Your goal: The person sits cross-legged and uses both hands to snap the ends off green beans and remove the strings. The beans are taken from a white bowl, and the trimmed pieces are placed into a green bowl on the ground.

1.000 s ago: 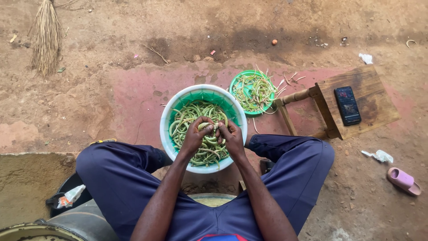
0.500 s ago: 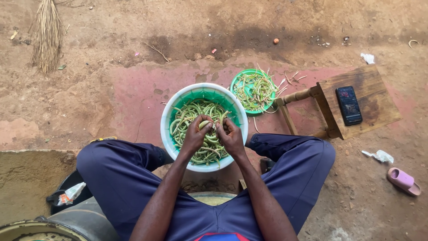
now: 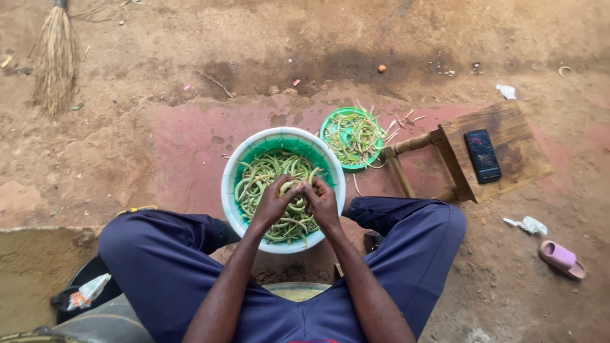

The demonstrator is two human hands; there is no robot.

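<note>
Both hands met over the middle of the big white basin [image 3: 227,190], which sat on the ground between the person's knees. The left hand [image 3: 274,202] and the right hand [image 3: 321,202] were curled nearly closed, fingertips touching, pinching one pale green bean pod [image 3: 289,187] between them just above the heap. That heap of long green beans [image 3: 262,173] filled the teal-lined basin beneath the hands.

At about two o'clock from the basin, just beside its rim, stood a small green plate [image 3: 330,121] piled with bean strings and trimmed ends [image 3: 356,136]; a few strands had spilled onto the reddish floor around it. Further out at three o'clock lay a low wooden stool [image 3: 508,165], tipped so one leg pointed toward the plate, with a dark phone [image 3: 482,155] lying flat on its seat. Past the stool, near four o'clock, a crumpled white scrap [image 3: 526,224] and a pink slipper [image 3: 560,258] rested on the dirt, well apart from the basin. A straw broom [image 3: 54,60] lay far off at ten o'clock.

The person's blue trousers [image 3: 159,254] flanked the basin on both sides, and the forearms crossed over its near rim, hiding that part of the beans. At eight o'clock, a black container [image 3: 82,282] held a crumpled wrapper.
</note>
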